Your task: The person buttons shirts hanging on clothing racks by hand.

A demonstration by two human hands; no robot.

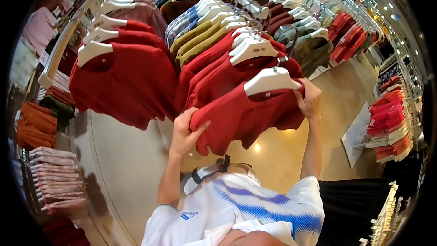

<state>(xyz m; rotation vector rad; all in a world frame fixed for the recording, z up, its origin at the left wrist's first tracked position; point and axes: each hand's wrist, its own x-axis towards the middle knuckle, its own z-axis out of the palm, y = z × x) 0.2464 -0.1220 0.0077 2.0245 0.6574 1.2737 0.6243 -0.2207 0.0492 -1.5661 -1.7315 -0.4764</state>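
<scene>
A red garment (248, 114) hangs on a white hanger (273, 81) in front of the other red garments on the rack. My left hand (184, 132) pinches its shoulder at the left, with thumb and fingers on the cloth. At the opposite shoulder, my right hand (310, 98) grips the cloth by the hanger's end. The hanger's metal hook stands up near the rack's front end. Just behind is another white hanger (253, 51) with dark lettering, bearing a red garment.
More red garments (123, 77) hang at the left, beside mustard ones (200, 41). Folded pink clothes (57, 177) lie at the lower left. A low white platform (356, 134) and hanging clothes (387, 114) stand at the right. Tiled floor (123, 155) shows below.
</scene>
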